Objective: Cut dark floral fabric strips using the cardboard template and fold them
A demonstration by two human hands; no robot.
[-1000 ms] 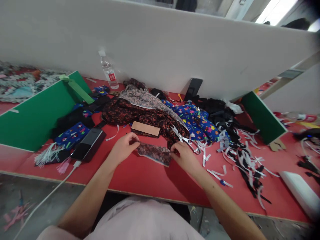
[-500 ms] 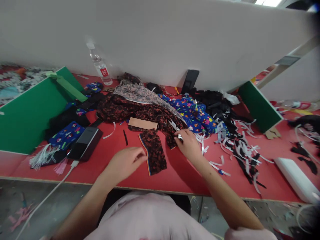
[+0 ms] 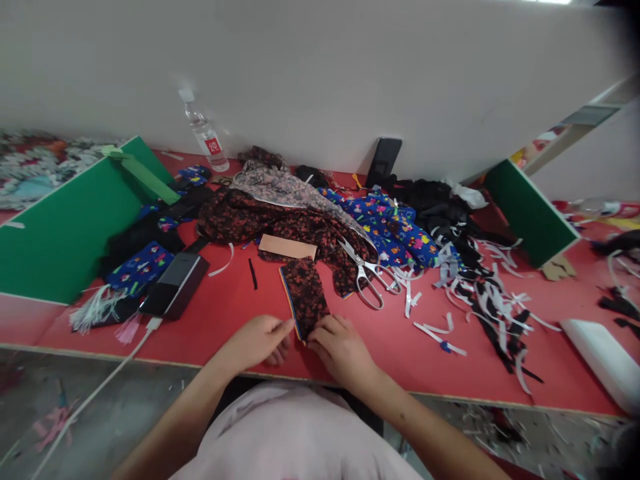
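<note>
A dark red-and-black floral fabric strip (image 3: 306, 293) with a coloured striped edge lies on the red table. My right hand (image 3: 343, 347) has its fingers closed on the strip's near right end. Just left of the striped edge is my left hand (image 3: 265, 341), thumb stretched toward the edge and fingers loosely curled, with nothing visible in it. Silver scissors (image 3: 369, 277) lie with blades parted, up and to the right of the strip. Above the strip, a tan card piece (image 3: 288, 247) rests by a bundled floral garment (image 3: 235, 217).
A black power bank (image 3: 175, 287) with a white cable lies at left. Blue patterned fabric (image 3: 395, 230), black scraps and white strips (image 3: 480, 293) spread to the right. A water bottle (image 3: 207, 140) and a phone (image 3: 384, 161) stand at the back. Green dividers (image 3: 530, 213) flank the work area.
My right hand has left the scissors, which now lie on the table, and moved down and left onto the strip's near end. My left hand has moved slightly down.
</note>
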